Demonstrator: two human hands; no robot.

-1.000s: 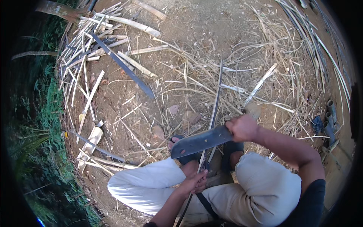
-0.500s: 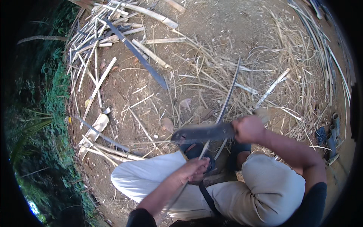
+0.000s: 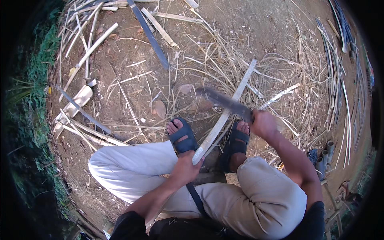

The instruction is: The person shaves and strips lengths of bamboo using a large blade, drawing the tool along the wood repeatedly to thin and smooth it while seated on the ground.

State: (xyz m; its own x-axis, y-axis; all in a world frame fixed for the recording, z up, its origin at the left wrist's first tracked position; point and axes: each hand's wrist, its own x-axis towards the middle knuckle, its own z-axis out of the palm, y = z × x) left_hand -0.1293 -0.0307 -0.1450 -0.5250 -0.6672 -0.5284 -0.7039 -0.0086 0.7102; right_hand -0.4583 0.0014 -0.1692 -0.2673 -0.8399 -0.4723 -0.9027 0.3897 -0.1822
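Observation:
My left hand (image 3: 187,169) is closed round the near end of a long pale bamboo strip (image 3: 214,131), which slants away from me between my feet to the far right. In my right hand (image 3: 265,124) is the handle of a machete (image 3: 226,103). Its dark, broad blade points left and crosses the strip beyond its middle; motion blurs the blade, and I cannot tell whether it touches the strip. Dark sandals (image 3: 183,137) are on my feet, either side of the strip. A thinner strip lies partly under the held one.
Split bamboo pieces (image 3: 90,50) are heaped at the far left, with a long dark strip (image 3: 150,36) beside them. Thin fibrous shavings (image 3: 228,52) cover the dirt ahead. Long thin strips (image 3: 332,76) lie at the right, near short bamboo tubes (image 3: 322,162). Green plants (image 3: 38,116) border the left.
The strip now shows its broad pale face rather than a narrow edge. The machete has moved away from me along it, its tip angled farther out. My view has shifted.

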